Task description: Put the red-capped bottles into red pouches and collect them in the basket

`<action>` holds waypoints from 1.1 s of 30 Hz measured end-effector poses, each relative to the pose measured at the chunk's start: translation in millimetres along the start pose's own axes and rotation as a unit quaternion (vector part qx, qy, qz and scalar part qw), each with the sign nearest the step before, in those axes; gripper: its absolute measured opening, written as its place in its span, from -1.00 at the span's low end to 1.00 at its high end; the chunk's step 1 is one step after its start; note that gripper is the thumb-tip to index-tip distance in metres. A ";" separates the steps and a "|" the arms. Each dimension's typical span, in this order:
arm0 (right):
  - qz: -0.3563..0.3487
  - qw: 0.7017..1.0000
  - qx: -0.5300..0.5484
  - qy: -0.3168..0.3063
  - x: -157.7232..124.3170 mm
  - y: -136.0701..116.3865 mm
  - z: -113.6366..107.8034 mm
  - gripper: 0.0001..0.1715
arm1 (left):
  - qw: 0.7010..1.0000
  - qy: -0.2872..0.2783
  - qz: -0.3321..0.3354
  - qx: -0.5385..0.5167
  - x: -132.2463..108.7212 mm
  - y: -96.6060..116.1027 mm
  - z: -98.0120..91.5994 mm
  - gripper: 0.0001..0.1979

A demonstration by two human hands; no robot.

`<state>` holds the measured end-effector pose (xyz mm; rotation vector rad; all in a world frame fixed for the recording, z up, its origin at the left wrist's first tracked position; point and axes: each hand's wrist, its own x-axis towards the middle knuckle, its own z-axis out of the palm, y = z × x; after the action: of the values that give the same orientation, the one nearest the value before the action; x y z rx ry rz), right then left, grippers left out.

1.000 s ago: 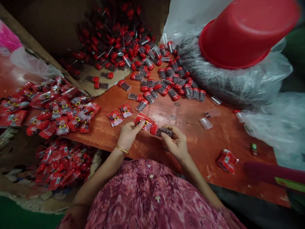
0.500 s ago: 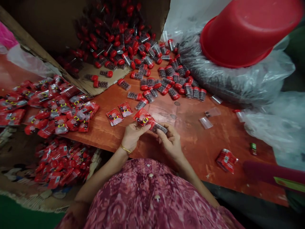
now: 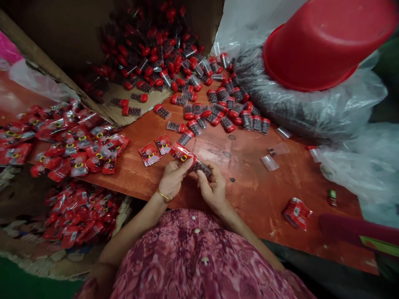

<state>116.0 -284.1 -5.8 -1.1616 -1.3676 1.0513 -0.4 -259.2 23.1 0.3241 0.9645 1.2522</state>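
Near the table's front edge, my left hand [image 3: 172,177] pinches a red printed packet [image 3: 181,152], its thumb lying on top. My right hand [image 3: 213,182] grips a clear tube of dark balls [image 3: 202,167] between thumb and fingers. The tube's left end meets the packet's right end, and its cap is out of sight there. Just beyond my left hand lie flat red packets [image 3: 149,153] in two small piles. Several red-capped tubes [image 3: 195,127] of dark balls lie loose farther back.
A cardboard box [image 3: 50,58] on its side spills many tubes. Filled red packets [image 3: 77,141] heap at left, with more below the edge. A red bucket [image 3: 314,45] rests on a plastic bag [image 3: 289,108] at back right. A crumpled packet [image 3: 297,213] lies at right.
Both hands have shifted slightly, the right one to the left. The tube sits closer to the packet, and the packet is tilted more and looks narrower.
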 end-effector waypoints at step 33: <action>0.070 0.984 0.081 -0.141 20.9 -5.8 16.2 -0.71 | 0.997 -0.058 0.011 0.051 -11.0 3.7 -18.1 -0.70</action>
<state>98.8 -264.4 1.3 -1.0261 -1.4011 1.4454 -16.6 -273.0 19.8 0.4831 0.9288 1.1943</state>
